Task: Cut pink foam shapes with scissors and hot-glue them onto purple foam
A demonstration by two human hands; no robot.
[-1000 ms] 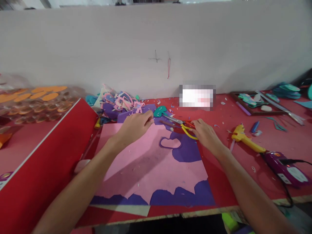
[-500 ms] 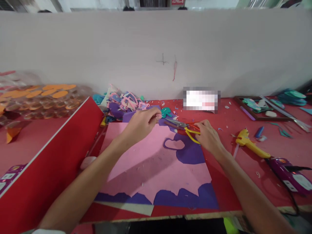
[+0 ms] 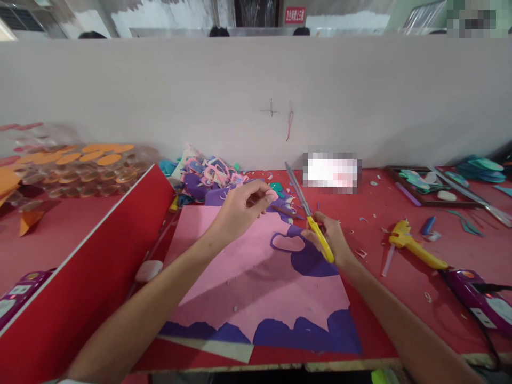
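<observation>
My left hand is raised over the far part of a pink sheet, fingers closed in a pinch. A small pink piece seems to show at its fingertips, mostly hidden. To the right, my right hand grips scissors with yellow handles; their blades point up and away, looking closed. Below the hands, a pink cloud-shaped cutout with a purple rim lies on the sheet. Purple sheet shows beside it and along the jagged near edge.
A heap of coloured offcuts sits at the back left. A red divider stands on the left. On the right are a yellow glue gun, a purple power strip and a dark-framed tray. Small scraps dot the red table.
The scissors have swung from pointing left near my left hand to pointing upward, blades closing, apart from it. My left hand has shifted slightly right. The view has tilted up a little.
</observation>
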